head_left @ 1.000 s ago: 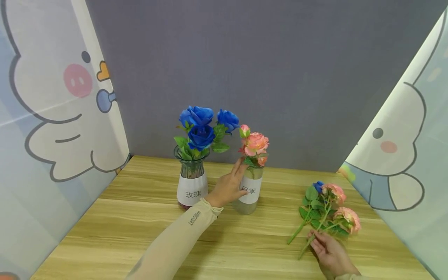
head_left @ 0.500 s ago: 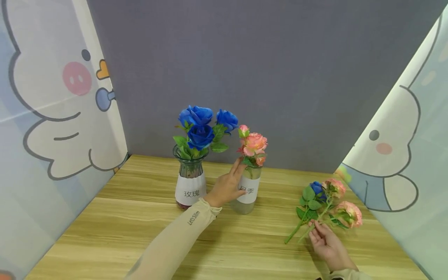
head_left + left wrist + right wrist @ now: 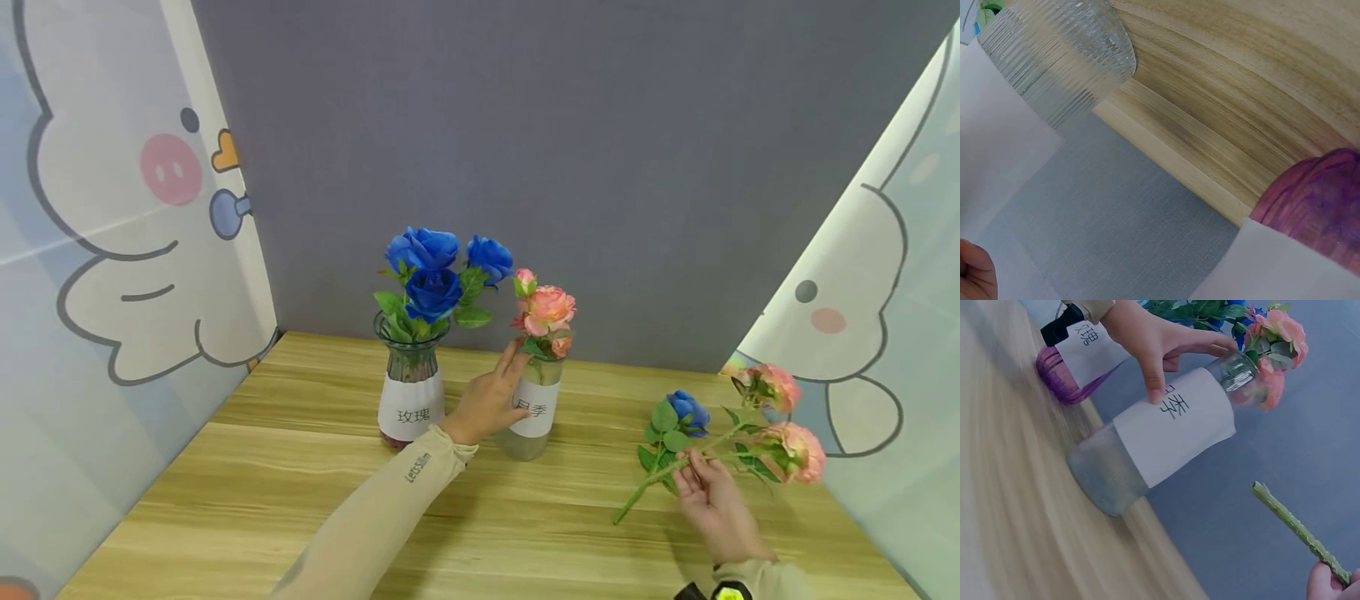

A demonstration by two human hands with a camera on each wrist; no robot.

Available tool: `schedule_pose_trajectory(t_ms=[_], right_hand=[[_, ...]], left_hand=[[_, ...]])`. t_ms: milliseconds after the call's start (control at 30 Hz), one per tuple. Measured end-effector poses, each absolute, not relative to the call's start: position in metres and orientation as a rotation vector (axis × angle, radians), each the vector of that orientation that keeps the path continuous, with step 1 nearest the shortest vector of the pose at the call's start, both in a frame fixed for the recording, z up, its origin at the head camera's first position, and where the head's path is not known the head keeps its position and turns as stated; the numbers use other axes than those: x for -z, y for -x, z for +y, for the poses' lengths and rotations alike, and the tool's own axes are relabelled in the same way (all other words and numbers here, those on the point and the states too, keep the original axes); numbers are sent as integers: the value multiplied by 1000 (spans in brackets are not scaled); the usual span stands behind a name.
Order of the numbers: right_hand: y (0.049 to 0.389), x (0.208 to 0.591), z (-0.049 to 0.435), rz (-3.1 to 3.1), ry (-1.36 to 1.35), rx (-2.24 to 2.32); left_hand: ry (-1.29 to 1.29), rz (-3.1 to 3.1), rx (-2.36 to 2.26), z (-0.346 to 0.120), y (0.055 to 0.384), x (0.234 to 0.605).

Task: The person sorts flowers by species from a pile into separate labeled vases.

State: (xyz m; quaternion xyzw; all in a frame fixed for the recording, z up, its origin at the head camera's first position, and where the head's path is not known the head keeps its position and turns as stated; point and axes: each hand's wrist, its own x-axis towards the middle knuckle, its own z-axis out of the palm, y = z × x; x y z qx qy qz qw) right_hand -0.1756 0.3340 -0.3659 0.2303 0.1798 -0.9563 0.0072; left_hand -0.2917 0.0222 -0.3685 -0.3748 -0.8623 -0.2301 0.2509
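My left hand [image 3: 486, 406] holds the clear glass vase [image 3: 527, 447] by its side and neck; in the right wrist view the thumb lies on its white paper label [image 3: 1175, 428]. Pink flowers [image 3: 548, 310] stand in that vase. On the right, my right hand [image 3: 718, 504] pinches the stem of a pink flower spray [image 3: 797, 452] with two large blooms, pointing right and away. The cut end of its green stem [image 3: 1300, 531] sticks out past the fingers in the right wrist view. A blue rose [image 3: 687, 412] lies beneath and left of this spray.
Left of the clear vase stands a darker glass vase [image 3: 412, 360] with a purplish base, a labelled paper band and blue roses [image 3: 432, 293]. The wooden table [image 3: 247, 500] ends at a grey back panel [image 3: 585, 150]. Cartoon-printed panels [image 3: 135, 250] flank both sides.
My right hand has lifted the pink flower spray and moved it right and slightly away, off the blue rose, which now shows more fully. The left hand stays on the clear vase.
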Motion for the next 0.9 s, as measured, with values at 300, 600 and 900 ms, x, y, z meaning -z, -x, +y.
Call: schedule_pose_trajectory(t_ms=[300, 600, 900], right_hand=[[181, 346, 335, 611, -452, 3077], [188, 322, 322, 775, -450, 3192], [196, 300, 310, 714, -401, 3334]], left_hand=[[1047, -2358, 649, 21, 292, 370], [1052, -2362, 669, 23, 292, 368], [1051, -2323, 627, 22, 295, 368]])
